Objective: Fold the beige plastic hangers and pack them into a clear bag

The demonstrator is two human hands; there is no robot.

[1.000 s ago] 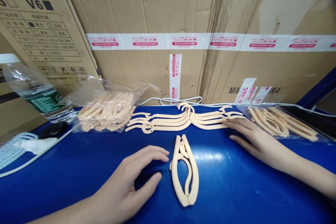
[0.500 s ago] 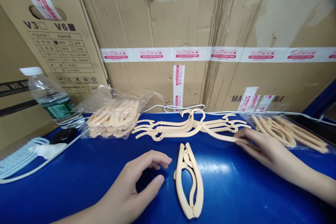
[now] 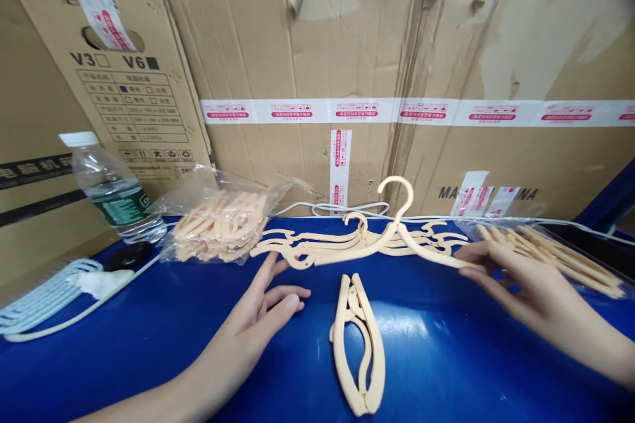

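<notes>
My right hand (image 3: 516,284) pinches the right end of an unfolded cream hanger (image 3: 350,252), whose hook stands up above the others. My left hand (image 3: 262,310) is at the hanger's left end with its fingers apart; the index fingertip meets the hanger there, though whether it presses on it I cannot tell. Behind lie several more unfolded hangers (image 3: 322,236) in a stack, partly covered by the front one. A folded hanger (image 3: 377,350) lies flat on the blue tabletop (image 3: 446,357) between my hands.
A clear bag of folded hangers (image 3: 223,221) lies at the left, another bag of hangers (image 3: 560,254) at the right. A water bottle (image 3: 116,192), a black object (image 3: 129,255) and a coiled pale blue cable (image 3: 49,297) are far left. Cardboard boxes (image 3: 297,165) wall off the back.
The front hanger's hook has risen and shifted right, with my right hand still on its right end. My left hand has moved forward to the hanger's left end. The view has shifted slightly.
</notes>
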